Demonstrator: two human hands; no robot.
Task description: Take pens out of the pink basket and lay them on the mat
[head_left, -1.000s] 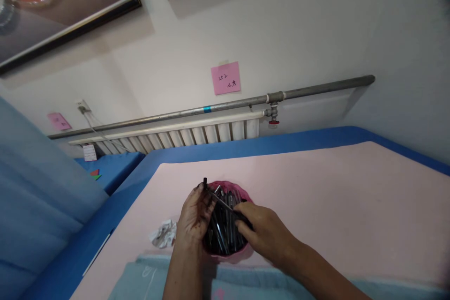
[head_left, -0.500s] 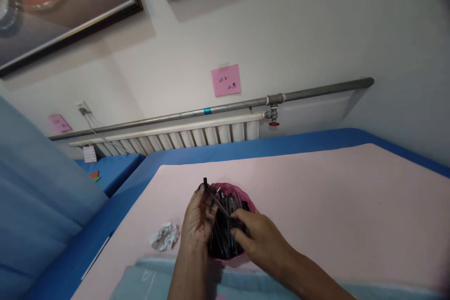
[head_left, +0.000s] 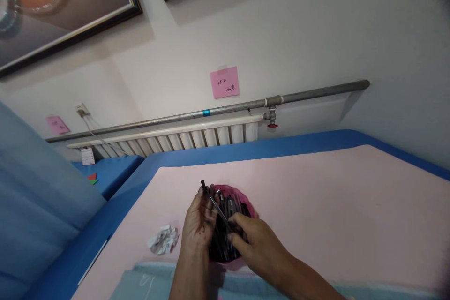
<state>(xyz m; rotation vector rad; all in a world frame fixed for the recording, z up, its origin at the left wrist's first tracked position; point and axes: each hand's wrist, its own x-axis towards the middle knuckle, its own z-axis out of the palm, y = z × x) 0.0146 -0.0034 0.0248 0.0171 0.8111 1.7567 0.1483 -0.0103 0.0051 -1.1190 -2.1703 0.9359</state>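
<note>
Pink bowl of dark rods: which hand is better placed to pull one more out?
Probably the right hand: its fingers rest on the rods in the pink bowl. The left hand already grips a thin rod.

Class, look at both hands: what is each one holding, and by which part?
A thin dark rod spans both hands: left hand grips near its upper end, right hand its lower end, above the pink bowl.

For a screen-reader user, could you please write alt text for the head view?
Two hands work over a pink bowl full of dark metal rods: the left hand pinches one thin dark rod, the right hand reaches into the pile. The bowl sits on a pink table, a crumpled paper to its left.
</note>
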